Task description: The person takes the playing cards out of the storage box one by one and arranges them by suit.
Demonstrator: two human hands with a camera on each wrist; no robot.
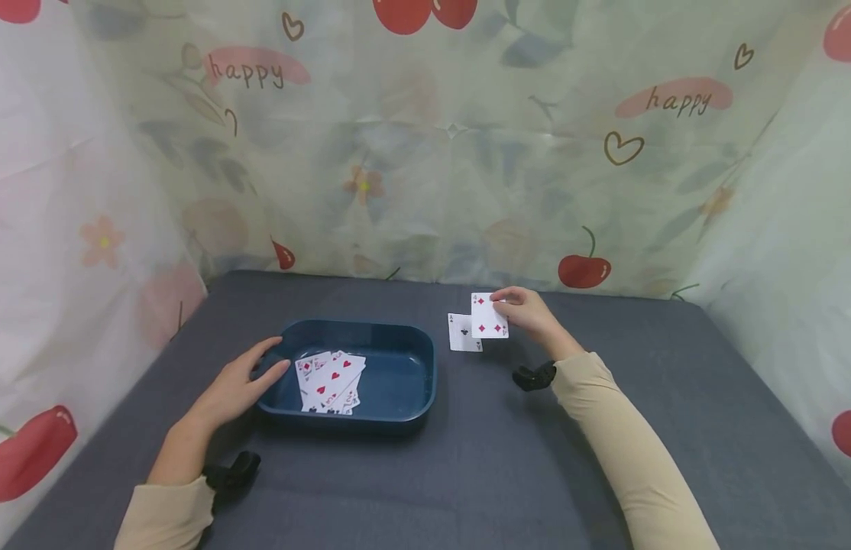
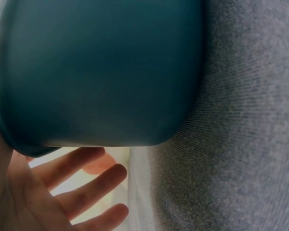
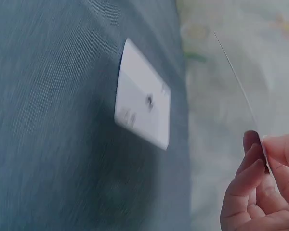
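My right hand [image 1: 525, 312] pinches a playing card with red diamonds [image 1: 486, 321] by its upper right part, thumb against fingers. Edge-on in the right wrist view, that card [image 3: 236, 74] is raised above the table. Below it an ace of clubs [image 1: 461, 336] lies face up, partly covered from the head view. At the left end of a dark blue tray [image 1: 401, 382], my left hand [image 1: 236, 386] rests on the rim, thumb over it. The left fingers [image 2: 89, 197] extend loosely outside the wall. Several face-up cards [image 1: 332, 378] overlap inside the tray, a hearts card on top.
A grey cloth-covered table [image 1: 467, 481] carries everything. Behind it hangs a patterned curtain [image 1: 453, 191], with more curtain at both sides. A black wrist strap [image 1: 233, 472] is on the left wrist, another strap [image 1: 534, 376] on the right.
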